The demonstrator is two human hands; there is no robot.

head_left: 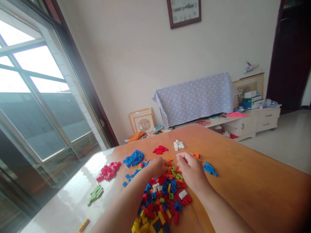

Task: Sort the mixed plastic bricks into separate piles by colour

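Observation:
A mixed heap of toy building bricks (157, 202) in red, blue, yellow, green, orange and white spreads across the wooden table in front of me. My left hand (158, 166) is over the heap's far part, its fingers curled downward and closed. Anything between them is hidden. To its right, my right hand (191, 168) has its fingers curled in toward the thumb, above the heap's right edge; what it holds, if anything, does not show. Small orange bricks (169, 160) and light green bricks (178, 175) lie between the two hands.
Around the heap lie sorted groups: blue bricks (133, 158), pink bricks (109, 171), pale green bricks (95, 194), red bricks (160, 149), white bricks (179, 145), and blue pieces (210, 169) at right. One yellow brick (84, 225) sits near left. Beyond the table (243, 187) stands a low cabinet (267, 119).

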